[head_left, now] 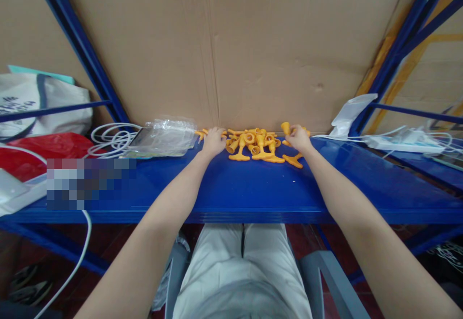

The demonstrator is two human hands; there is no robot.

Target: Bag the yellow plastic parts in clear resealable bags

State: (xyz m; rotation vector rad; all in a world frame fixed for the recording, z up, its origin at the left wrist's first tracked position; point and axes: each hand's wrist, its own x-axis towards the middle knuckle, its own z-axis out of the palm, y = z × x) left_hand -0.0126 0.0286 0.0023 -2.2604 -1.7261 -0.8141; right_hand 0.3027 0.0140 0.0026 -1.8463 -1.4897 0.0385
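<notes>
Several yellow T-handled pieces with cup-shaped ends (pixel 261 141) lie in a heap at the back of the blue shelf. At the heap's left end is my left hand (pixel 215 141), its fingers curled down among more yellow parts; what lies inside its grip is hidden. My right hand (pixel 299 138) is at the right end, closed on a yellow T-handled piece (pixel 285 127) whose cup points up and left. Just below that hand, the crossbar of another yellow piece (pixel 292 160) rests on the shelf.
A cardboard panel (pixel 253 54) stands behind the blue shelf (pixel 249 189). To the left are clear plastic bags (pixel 168 138), a coiled white cable (pixel 114 138) and a red bag (pixel 54 146). A white power strip (pixel 405 143) lies on the right, near blue posts.
</notes>
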